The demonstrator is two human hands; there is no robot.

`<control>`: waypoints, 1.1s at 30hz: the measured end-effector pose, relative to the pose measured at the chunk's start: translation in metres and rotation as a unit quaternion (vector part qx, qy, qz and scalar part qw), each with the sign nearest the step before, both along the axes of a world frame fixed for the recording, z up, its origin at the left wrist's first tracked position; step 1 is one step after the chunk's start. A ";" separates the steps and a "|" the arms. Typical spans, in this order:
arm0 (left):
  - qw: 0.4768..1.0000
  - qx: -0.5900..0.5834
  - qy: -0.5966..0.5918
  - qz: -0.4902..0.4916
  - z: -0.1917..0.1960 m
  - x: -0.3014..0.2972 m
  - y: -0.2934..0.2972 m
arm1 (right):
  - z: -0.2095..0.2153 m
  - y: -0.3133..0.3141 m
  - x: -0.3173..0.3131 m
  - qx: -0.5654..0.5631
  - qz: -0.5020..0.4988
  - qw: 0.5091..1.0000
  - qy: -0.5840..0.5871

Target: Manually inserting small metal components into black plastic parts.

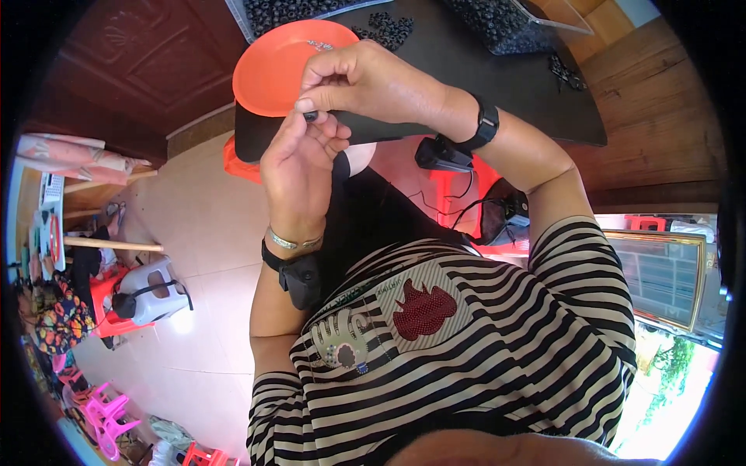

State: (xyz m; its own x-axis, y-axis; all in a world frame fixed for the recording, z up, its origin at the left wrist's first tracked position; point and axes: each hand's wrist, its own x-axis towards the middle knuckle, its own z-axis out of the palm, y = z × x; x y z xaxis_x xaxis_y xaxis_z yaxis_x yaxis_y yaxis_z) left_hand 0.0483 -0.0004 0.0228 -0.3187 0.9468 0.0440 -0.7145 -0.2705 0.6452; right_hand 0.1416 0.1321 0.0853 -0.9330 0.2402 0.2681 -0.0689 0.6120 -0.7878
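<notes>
My left hand (301, 151) is turned palm up, and its thumb and fingertips pinch a small black part (311, 116). Most of that part is covered by the fingers, so its exact kind is unclear. Above it, my right hand (353, 81) is closed, thumb and index fingertip meeting right at the black part. Whatever the right fingertips grip is too small to name. Just behind both hands lies a round orange plate (268, 70) with a little heap of tiny silvery pieces (318, 45) on it.
Small black parts form a pile (386, 31) on the dark table (544, 109). Clear bins of black parts stand at the back, one at the right (497, 27). Red stools and a black device (443, 154) are below the table; a grey-white jug (155, 291) stands left.
</notes>
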 end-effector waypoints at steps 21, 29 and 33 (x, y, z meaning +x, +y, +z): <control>0.999 0.017 0.000 0.041 0.017 0.014 -0.007 | -0.018 -0.013 0.009 0.327 -0.061 0.911 0.246; 0.998 0.039 -0.046 0.011 0.002 0.010 -0.004 | -0.021 -0.014 0.009 0.392 -0.025 0.890 0.234; 0.995 0.046 -0.081 -0.030 0.007 0.015 -0.003 | -0.023 -0.010 0.014 0.381 -0.021 0.893 0.237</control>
State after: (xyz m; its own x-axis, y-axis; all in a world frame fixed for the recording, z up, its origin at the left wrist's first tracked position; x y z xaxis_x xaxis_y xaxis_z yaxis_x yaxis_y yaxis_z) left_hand 0.0632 -0.0033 0.0294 -0.2707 0.9590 0.0840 -0.8236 -0.2759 0.4956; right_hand 0.1552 0.1223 0.0626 -0.6652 -0.1485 0.7318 -0.2482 0.9683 -0.0291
